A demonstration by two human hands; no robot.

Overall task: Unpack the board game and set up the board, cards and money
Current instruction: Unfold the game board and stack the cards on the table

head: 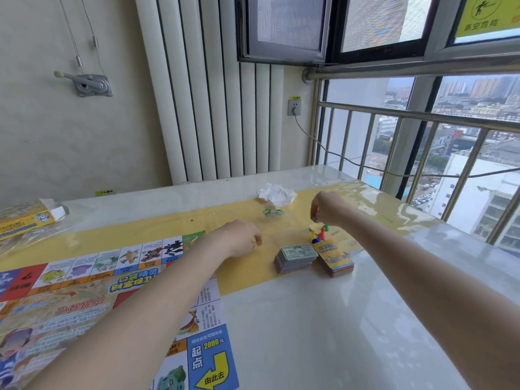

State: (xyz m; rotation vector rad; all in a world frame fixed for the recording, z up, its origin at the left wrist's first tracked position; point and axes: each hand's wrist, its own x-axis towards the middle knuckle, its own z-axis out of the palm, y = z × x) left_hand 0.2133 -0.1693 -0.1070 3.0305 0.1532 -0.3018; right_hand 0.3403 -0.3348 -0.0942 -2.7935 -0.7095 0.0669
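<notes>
Right now the money stack [296,258] sits on the yellow strip [244,280] of the pale table [337,333], green note on top, and everything else reads off it. Touching its right side lies the card deck [336,258], yellow and blue back upward, slightly fanned. Just behind the deck stand the small coloured pawns [319,234], yellow, red, green and blue bunched close together. Above those pawns hangs the right hand [326,208], fingers curled down and pinched together; something small and dark may be caught at the fingertips, but it is too blurred to call, so whether that grip holds anything I cannot tell. Left of the money, the left hand [242,237] rests low over the yellow strip with fingers bent and tips near the surface; it appears to press on a clear plastic bag [270,220] spread behind the money, though the film is hard to make out. Inside that bag, further back, lies a small green and white cluster of pieces [273,212], and beyond it a crumpled white tissue [277,194]. Well left of the money the game board [84,294] lies unfolded and flat, its blue start corner nearest the camera. Far left, at the table's edge, rests the opened yellow game box [25,220].
</notes>
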